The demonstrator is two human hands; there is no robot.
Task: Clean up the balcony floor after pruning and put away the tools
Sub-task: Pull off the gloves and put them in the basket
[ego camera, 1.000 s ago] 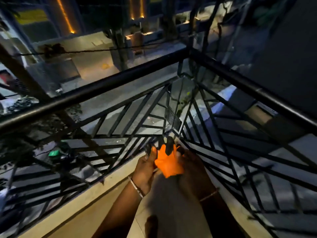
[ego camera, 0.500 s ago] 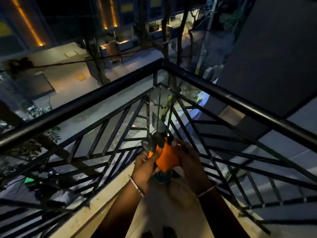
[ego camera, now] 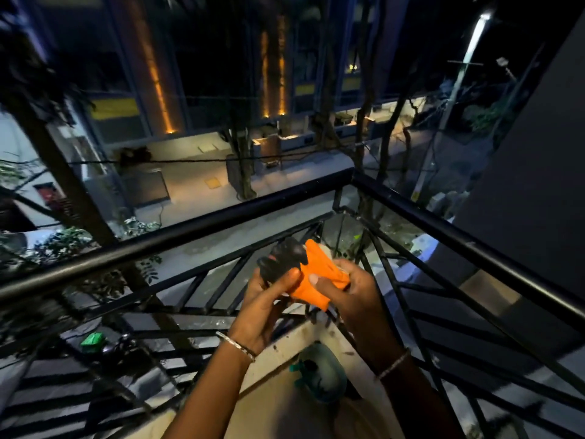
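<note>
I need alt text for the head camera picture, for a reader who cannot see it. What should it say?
A person's left hand and right hand grip a crumpled orange and black fabric glove before the corner of a black metal balcony railing, at night. A rounded teal object sits on the pale floor below; a lit street lies beyond.
</note>
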